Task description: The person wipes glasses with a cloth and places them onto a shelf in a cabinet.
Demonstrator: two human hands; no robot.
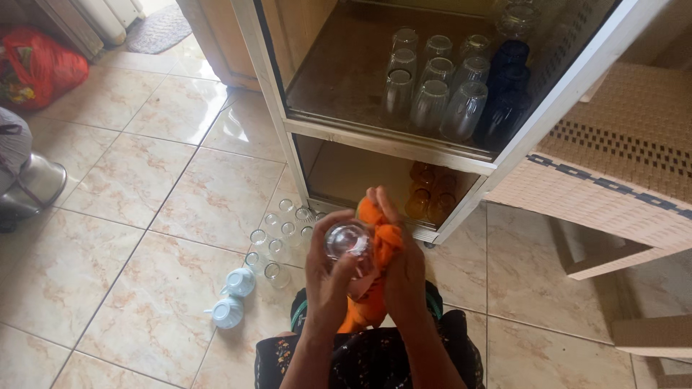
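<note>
My left hand (326, 279) grips a clear drinking glass (347, 241) held on its side, its base toward the camera. My right hand (401, 261) presses an orange cloth (383, 238) against the glass; the cloth hangs down between my wrists. Both hands are in front of an open cabinet (389, 140). Its upper shelf holds several clear glasses (432, 97) turned upside down and dark blue glasses (504, 94). Amber glasses (427, 193) stand on the lower shelf.
Several small clear glasses (282, 232) stand on the tiled floor left of my hands, with two pale blue cups (234, 297) nearer me. A woven chair (613, 166) is at the right. A red bag (36, 66) and a metal pot (32, 189) lie at the left.
</note>
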